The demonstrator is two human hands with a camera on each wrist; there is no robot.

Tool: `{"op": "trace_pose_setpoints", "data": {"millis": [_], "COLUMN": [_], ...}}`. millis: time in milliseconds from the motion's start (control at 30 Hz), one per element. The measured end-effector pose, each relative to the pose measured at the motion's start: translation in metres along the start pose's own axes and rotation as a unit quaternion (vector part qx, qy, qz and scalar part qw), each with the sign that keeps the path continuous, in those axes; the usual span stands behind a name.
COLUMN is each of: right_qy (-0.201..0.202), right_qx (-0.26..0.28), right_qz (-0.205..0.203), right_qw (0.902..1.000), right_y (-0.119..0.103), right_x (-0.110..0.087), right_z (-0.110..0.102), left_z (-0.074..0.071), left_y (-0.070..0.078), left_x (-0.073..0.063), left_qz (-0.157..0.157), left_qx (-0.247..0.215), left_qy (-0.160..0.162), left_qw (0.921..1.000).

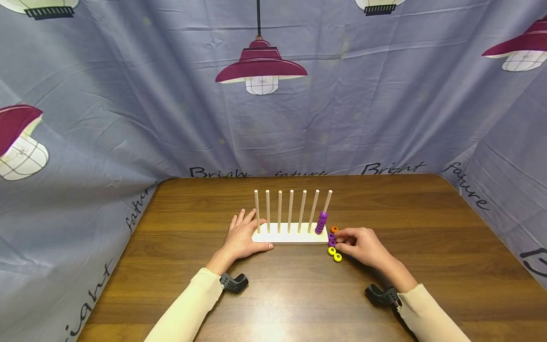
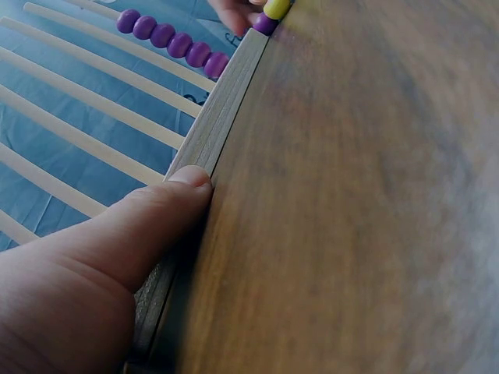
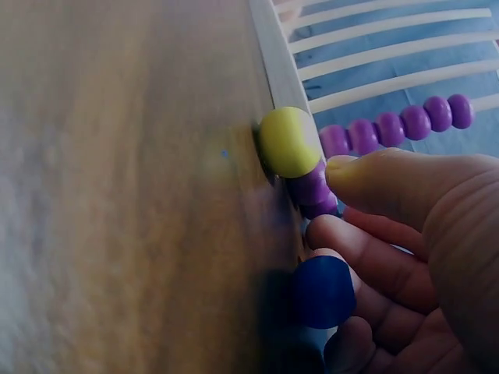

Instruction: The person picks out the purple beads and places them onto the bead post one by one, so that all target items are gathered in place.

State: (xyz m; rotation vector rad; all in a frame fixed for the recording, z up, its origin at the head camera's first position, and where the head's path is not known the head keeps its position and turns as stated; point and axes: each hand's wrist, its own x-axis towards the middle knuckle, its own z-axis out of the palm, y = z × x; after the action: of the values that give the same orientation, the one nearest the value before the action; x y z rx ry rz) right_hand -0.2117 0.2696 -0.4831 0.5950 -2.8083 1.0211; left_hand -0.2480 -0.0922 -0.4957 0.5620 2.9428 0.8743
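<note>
A pale wooden peg rack (image 1: 290, 236) stands on the table, with a row of upright pegs. Purple beads (image 1: 321, 223) are stacked on its rightmost peg. My left hand (image 1: 244, 237) grips the rack's left end, the thumb along the front edge (image 2: 195, 175) and the fingers behind. By the right end, my right hand (image 1: 362, 244) has thumb and forefinger apart beside two loose purple beads (image 1: 332, 243); whether they touch is unclear. A blue bead (image 3: 323, 292) shows against its lower fingers. Yellow beads (image 1: 337, 257) lie nearer, and an orange bead (image 1: 334, 229) lies behind.
The brown wooden table (image 1: 282, 294) reaches to a grey-blue printed curtain (image 1: 273, 128) at the back and sides. Dark wrist cameras (image 1: 234, 283) are strapped to both wrists.
</note>
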Motion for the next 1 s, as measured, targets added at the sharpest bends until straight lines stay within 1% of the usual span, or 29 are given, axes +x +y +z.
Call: {"op": "trace_pose_setpoints", "data": {"millis": [233, 467, 733, 833, 1000], "right_qy": [0.004, 0.008, 0.012, 0.016, 0.025], "right_qx": [-0.007, -0.018, -0.016, -0.023, -0.036], "right_qz": [0.002, -0.005, -0.025, -0.03, -0.053], "right_qw": [1.0, 0.9998, 0.9995, 0.9992, 0.9976], "right_y": [0.0, 0.0, -0.002, -0.001, -0.001], "right_x": [0.001, 0.0, -0.001, 0.0, 0.0], "right_z": [0.003, 0.004, 0.008, 0.011, 0.015], "left_z": [-0.001, -0.001, -0.001, -0.001, -0.002], "left_y": [-0.001, -0.001, 0.0, 0.0, 0.001], "left_x": [0.0, 0.0, -0.001, -0.001, -0.001], "left_qz": [0.003, 0.004, 0.004, 0.005, 0.004], "left_qx": [0.0, -0.002, -0.003, -0.001, -0.005], "left_qy": [0.001, 0.001, 0.001, 0.002, 0.0], "left_qw": [1.0, 1.0, 1.0, 1.0, 1.0]}}
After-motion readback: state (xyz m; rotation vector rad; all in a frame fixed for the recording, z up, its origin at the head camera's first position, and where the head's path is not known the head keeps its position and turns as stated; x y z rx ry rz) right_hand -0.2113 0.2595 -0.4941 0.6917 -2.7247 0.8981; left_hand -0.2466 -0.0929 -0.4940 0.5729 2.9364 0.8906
